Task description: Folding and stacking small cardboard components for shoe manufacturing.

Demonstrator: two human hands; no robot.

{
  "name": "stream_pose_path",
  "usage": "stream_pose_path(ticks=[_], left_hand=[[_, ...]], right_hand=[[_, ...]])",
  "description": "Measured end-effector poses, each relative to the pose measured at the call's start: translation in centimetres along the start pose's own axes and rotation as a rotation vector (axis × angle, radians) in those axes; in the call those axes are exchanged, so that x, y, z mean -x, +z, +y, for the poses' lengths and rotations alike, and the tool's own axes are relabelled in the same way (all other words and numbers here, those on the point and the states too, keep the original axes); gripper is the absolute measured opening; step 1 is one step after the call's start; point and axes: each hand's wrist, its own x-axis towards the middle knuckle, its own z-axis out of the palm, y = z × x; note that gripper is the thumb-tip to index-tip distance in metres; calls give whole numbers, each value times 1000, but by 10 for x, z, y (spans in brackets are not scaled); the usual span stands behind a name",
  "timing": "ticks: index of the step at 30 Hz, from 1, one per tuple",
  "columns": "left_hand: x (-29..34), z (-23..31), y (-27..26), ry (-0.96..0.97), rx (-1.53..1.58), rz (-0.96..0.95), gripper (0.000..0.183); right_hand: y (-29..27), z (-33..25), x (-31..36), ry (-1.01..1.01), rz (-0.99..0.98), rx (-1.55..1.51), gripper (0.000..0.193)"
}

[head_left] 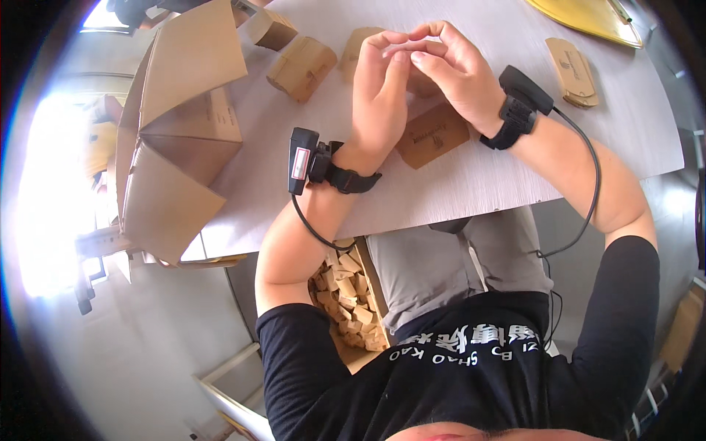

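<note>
My left hand point(381, 88) and my right hand point(460, 77) meet over the white table, fingers curled and tips close together. Whatever they pinch is mostly hidden; a tan patch point(422, 84) shows in the gap between them, and I cannot tell whether it is held. Beneath the right hand lies a flat brown paperboard piece point(434, 136) with dark print. Just left of my left hand is a small folded brown carton point(301, 70), and another brown piece point(357, 57) sits partly behind that hand's fingers. Each wrist wears a black strapped device with a cable.
A large open cardboard box point(184, 132) stands at the table's left edge, flaps spread. Another small carton point(271, 29) is at the back. Flat brown paperboard pieces point(572, 72) lie stacked at right, below a yellow tray point(596, 18). Under the table, a box point(376, 294) holds several small cartons.
</note>
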Motion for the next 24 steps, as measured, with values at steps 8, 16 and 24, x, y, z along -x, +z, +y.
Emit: stream_pose_path(ticks=[8, 16, 24], left_hand=[[-4, 3, -9, -50, -31, -205, 35], [-2, -8, -13, -23, -77, -308, 39], [39, 29, -6, -149, -227, -112, 29]], right_hand=[[-9, -5, -11, -273, 34, 453, 39], [-21, -14, -25, -1065, 15, 942, 43], [-34, -36, -21, -1002, -170, 985, 36]])
